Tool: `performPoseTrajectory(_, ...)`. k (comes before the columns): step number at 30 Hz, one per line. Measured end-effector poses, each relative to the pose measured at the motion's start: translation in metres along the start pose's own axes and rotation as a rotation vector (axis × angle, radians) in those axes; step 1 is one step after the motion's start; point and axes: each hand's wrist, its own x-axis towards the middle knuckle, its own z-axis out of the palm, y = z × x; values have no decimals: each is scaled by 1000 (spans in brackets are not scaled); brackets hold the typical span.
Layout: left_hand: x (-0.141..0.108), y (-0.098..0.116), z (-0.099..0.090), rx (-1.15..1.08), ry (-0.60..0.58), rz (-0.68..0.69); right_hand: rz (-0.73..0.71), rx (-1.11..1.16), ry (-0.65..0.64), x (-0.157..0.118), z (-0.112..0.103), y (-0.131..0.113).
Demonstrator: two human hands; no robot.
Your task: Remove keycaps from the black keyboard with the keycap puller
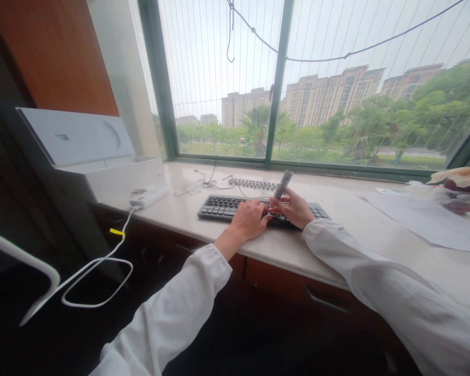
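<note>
A black keyboard [219, 207] lies near the front edge of the pale windowsill counter, its cable running off behind it. My left hand [250, 218] rests on the middle of the keyboard with bent fingers; its fingertips meet something dark that I cannot make out. My right hand [293, 208] is over the right part of the keyboard, closed around a dark, slim tool [284, 184] that points up and away. The tool's lower end is hidden by the fingers. Behind the keyboard lies a row of small loose keycaps [254, 184].
An open white box [121, 177] stands at the left, beside a white power strip [151, 196] with a white cable [97, 259] hanging over the edge. Paper sheets [426, 219] and plastic bags [460, 198] lie at the right. The window [270, 130] is behind.
</note>
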Motion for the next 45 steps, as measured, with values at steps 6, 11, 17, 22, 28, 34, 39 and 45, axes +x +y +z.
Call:
performPoseTrajectory(6, 0, -1, 1, -3, 9, -1, 56, 88, -2, 3, 1, 4)
performPoseTrajectory(11, 0, -2, 3, -4, -4, -15, -49, -42, 27, 2, 5, 5)
performPoseTrajectory(17, 1, -5, 6, -25, 23, -13, -107, -100, 42, 2, 7, 6)
performPoseTrajectory(22, 2, -6, 7, 9, 30, -44, -127, -73, 27, 1, 6, 4)
performPoseTrajectory(28, 3, -4, 4, -3, 3, -89, -53, -22, 19, 3, 7, 4)
performPoseTrajectory(34, 3, -4, 3, -21, -3, -93, -28, -112, 28, 3, 11, 5)
performPoseTrajectory(39, 3, -7, 5, -18, 9, -111, -73, -259, 68, -2, 14, 0)
performPoseTrajectory(45, 4, -10, 3, -33, 3, -92, -136, -309, 80, -4, 15, -2)
